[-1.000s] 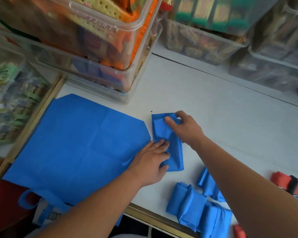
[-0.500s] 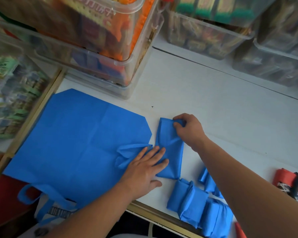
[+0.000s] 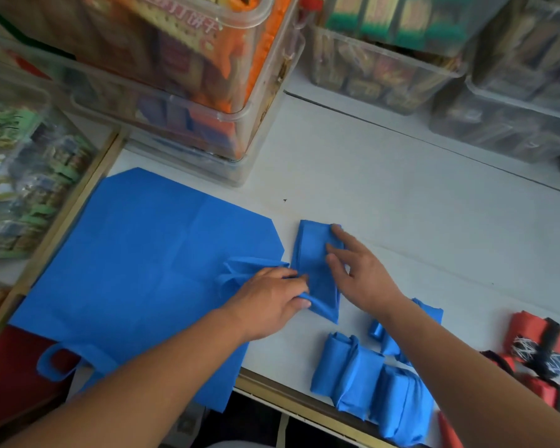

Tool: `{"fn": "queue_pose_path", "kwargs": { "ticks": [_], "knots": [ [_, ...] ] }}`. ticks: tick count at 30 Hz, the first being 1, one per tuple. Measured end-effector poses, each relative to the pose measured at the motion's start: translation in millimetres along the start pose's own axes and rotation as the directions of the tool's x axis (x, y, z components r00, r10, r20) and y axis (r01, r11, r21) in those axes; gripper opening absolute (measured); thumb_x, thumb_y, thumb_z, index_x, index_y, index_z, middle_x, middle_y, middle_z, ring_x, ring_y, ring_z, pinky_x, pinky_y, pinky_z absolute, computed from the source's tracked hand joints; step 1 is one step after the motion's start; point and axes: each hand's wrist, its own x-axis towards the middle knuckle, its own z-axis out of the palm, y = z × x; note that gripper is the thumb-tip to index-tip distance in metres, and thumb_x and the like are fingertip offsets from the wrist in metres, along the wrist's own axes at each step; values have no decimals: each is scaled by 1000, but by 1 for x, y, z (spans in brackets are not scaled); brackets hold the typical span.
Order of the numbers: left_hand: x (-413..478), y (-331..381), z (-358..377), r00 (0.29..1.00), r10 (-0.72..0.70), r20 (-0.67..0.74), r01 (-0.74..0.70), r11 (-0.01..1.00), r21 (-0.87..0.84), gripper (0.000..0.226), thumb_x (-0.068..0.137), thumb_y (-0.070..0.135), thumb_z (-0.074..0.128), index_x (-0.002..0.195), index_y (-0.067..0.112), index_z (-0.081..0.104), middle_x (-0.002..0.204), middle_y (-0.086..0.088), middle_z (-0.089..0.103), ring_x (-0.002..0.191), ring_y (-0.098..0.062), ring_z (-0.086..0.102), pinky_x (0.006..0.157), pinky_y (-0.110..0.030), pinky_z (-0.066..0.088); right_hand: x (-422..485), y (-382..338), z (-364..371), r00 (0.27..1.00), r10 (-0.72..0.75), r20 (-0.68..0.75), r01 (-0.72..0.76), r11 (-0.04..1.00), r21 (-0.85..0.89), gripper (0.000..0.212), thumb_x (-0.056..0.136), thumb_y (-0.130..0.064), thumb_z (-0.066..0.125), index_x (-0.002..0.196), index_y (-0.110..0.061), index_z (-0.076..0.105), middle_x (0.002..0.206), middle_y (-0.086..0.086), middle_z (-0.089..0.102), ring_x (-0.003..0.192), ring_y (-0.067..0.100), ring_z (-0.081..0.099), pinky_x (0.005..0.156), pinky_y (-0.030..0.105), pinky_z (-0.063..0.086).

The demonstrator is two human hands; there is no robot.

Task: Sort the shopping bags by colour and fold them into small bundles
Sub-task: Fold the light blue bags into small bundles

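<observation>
1. The left hand (image 3: 269, 300) has its fingers (image 3: 291, 275) curled and, with the thumb, clamped on the near left edge of the folded blue bag (image 3: 314, 253). The bag is a narrow oblong strip of matte, non-woven cloth, and one crease is raised off the tabletop (image 3: 401, 205).
2. The right hand (image 3: 361, 274) lies on the same strip with its fingers (image 3: 338, 236) straight and spread apart. The tips press flat on the strip's far right side.
3. Just left of the left fingers, a puckered loop of blue cloth (image 3: 244, 270) lies bunched. I cannot tell which bag it belongs to.
4. Under that loop and further left, a flat blue bag (image 3: 143, 253) is spread out. It is a broad sheet with clipped far corners and a cross of crease lines. Its near edge hangs over the tabletop's edge, and a handle loop (image 3: 55, 363) dangles below.
5. Nearer the person than the right fingers, plump, roll-shaped blue bundles (image 3: 346, 367) lie side by side. They are partly hidden by the right forearm.
6. Well to the right of the fingers, red bundles (image 3: 530, 331) lie bound with black strapping and white strands.
7. The tabletop is smooth and white, with pale wood-coloured trim along its edge.
8. Beyond the fingers, clear plastic bins (image 3: 256, 101) with rounded corners stand stacked. They are packed with blurred, colourful packets.
</observation>
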Motion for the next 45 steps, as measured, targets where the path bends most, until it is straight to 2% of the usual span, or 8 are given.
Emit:
{"fn": "queue_pose_path", "kwargs": {
  "ticks": [6,9,13,18,22,27,35,45],
  "knots": [
    [40,15,-41,930,-366,-29,333,874,-354,34,106,45,45,82,20,43,72,-4,52,78,-32,56,70,-45,47,-4,-12,-14,957,228,179,-289,799,527,68,93,-79,35,141,-37,58,150,-19,50,134,-7,47,118,27,33],
    [64,17,-47,908,-418,-36,397,884,-246,31,105,47,44,85,23,42,78,-5,56,86,-35,60,65,-37,38,-1,-4,-10,977,183,108,-212,870,445,20,99,-39,64,117,-33,69,143,-24,50,126,-17,47,106,18,43],
    [76,21,-46,907,-381,-182,369,924,-100,30,100,48,55,112,21,54,104,-5,59,96,-30,60,76,-42,51,-2,3,4,971,183,-152,-91,877,472,40,91,-10,74,128,-22,62,131,-16,53,123,-8,51,94,20,55],
    [78,14,-41,942,-334,-42,328,938,-108,63,103,39,54,158,22,29,144,-5,41,126,-25,49,101,-38,47,6,3,1,923,332,-194,-267,916,300,58,84,-32,83,136,-21,60,123,-6,45,110,8,56,94,31,55],
    [82,2,-43,953,-302,-33,289,936,-203,53,99,35,63,147,20,47,139,0,38,126,-19,46,109,-33,42,8,-12,-9,832,554,-25,-543,823,168,68,86,-59,71,139,-22,49,107,1,65,93,19,65,80,37,55],
    [79,5,-39,957,-283,-71,246,913,-326,37,97,28,67,131,19,54,128,5,49,114,-16,53,102,-31,44,12,-18,-10,739,647,188,-636,577,513,47,92,-39,73,128,-17,54,106,6,67,90,20,70,74,40,64],
    [61,22,-42,986,-144,-81,102,916,-389,52,101,23,61,151,23,47,130,9,47,120,-9,51,108,-25,40,1,-22,-38,821,476,314,-530,435,727,43,86,-24,82,122,-17,58,109,7,76,95,24,76,81,41,62],
    [18,78,-66,978,-78,-195,-7,915,-404,48,100,20,64,145,33,55,142,12,48,133,-4,42,111,-7,25,-62,-79,-68,891,450,66,-273,415,868,22,89,-5,76,109,-9,68,104,13,75,93,27,73,77,35,61]
  ]
}}
